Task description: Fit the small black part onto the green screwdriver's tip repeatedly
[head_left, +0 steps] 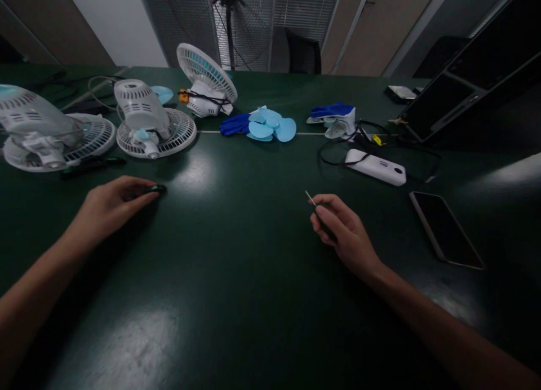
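My left hand is closed in a pinch on a small dark piece low over the green table, in front of the fans. Its kind is too unclear to name. On the right, my right hand wraps round a screwdriver. Only the thin pale shaft sticks out, tilted up and to the left; the palm and fingers hide most of the handle. Closest to my left hand are a white fan head lying grille-down and a dark tool with green marks.
Another fan lies far left; a third leans behind. Pale blue fan blades rest by blue gloves. More gloves, a white power strip with cables and a phone are right. A black case stands behind.
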Demonstrator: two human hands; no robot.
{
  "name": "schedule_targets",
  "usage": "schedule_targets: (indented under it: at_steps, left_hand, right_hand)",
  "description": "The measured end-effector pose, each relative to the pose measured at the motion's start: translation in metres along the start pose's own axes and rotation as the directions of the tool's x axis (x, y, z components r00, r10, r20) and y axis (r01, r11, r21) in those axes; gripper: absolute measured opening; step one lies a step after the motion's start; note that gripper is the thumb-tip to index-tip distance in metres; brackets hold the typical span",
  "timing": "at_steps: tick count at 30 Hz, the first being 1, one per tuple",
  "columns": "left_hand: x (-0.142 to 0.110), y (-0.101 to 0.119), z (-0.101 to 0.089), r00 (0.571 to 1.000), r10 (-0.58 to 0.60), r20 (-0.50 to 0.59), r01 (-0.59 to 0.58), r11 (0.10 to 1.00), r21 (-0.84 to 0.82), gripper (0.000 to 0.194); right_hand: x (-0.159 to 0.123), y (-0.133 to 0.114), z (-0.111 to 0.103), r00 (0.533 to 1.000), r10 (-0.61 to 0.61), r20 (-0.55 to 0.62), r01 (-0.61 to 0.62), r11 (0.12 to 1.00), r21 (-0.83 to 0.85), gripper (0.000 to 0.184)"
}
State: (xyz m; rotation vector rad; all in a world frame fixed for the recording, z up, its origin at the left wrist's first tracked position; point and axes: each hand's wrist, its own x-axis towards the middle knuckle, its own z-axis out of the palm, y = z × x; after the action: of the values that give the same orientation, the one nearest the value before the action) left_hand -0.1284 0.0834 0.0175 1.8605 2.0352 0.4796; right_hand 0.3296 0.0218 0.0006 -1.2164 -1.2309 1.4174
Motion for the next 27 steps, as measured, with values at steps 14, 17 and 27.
schedule_targets:
  at_steps: [14,17,27]
  left_hand:
    - [-0.086,0.151,0.090,0.788,0.553,0.269,-0.462,0.821,-0.336,0.016]
    - [-0.085,0.150,0.091,0.787,0.562,0.253,-0.472,0.814,-0.340,0.016]
    - [-0.086,0.151,0.088,0.786,0.558,0.265,-0.463,0.816,-0.346,0.016]
  right_hand:
    - [-0.013,-0.010,0.005,0.851,-0.235,0.470,0.467,0.749,-0.471,0.025]
    - [-0.013,-0.009,0.007,0.818,-0.259,0.513,0.530,0.686,-0.499,0.023]
    - [-0.010,-0.008,0.008,0.824,-0.225,0.520,0.531,0.627,-0.571,0.021]
